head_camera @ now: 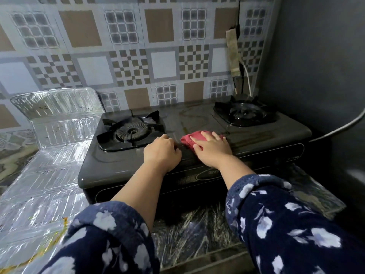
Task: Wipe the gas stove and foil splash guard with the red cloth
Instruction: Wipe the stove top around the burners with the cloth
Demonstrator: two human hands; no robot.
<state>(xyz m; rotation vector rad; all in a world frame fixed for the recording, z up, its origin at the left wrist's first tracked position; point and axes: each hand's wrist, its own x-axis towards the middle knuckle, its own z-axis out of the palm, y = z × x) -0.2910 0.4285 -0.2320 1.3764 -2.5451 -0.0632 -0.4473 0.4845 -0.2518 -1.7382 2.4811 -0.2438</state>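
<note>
A dark two-burner gas stove [197, 119] stands on a marbled counter. The red cloth [190, 139] lies bunched on the stove top between the burners, near the front edge. My right hand [212, 150] presses flat on the cloth, fingers straight. My left hand [161, 152] rests on the stove top just left of the cloth, beside the left burner [129, 131], its fingers curled with nothing in them. The foil splash guard [57, 123] stands and spreads to the stove's left.
The right burner [245, 113] sits at the back right. A grey hose [339, 128] runs off the stove's right side along a dark wall. A patterned tile wall rises behind, with a taped strip [233, 54] and a thin wire.
</note>
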